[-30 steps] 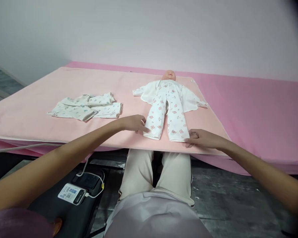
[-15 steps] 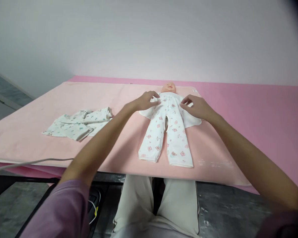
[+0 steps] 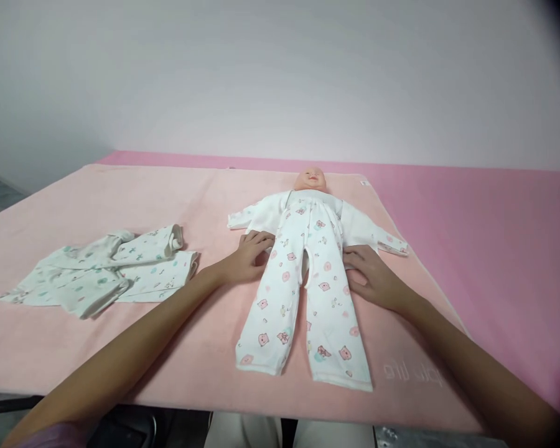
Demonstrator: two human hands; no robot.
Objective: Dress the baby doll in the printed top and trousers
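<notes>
A doll lies face up, its head at the far side. White pants with pink prints cover its front from the chest down, legs spread toward me. A white long-sleeved top shows on both sides beneath them. My left hand rests beside the left edge of the pants, fingers bent and partly hidden at the cloth. On the right edge, my right hand touches the pants with its fingers apart, and no cloth is visibly gripped in it.
At the left lies a folded white garment with green prints. A light pink towel spreads over the brighter pink table surface, with a wall behind. The table's near edge runs just before my legs.
Both hands have moved down from the waist of the pants to their sides, nearer me. The top's sleeves now show fully stretched outward. The view has shifted closer.
</notes>
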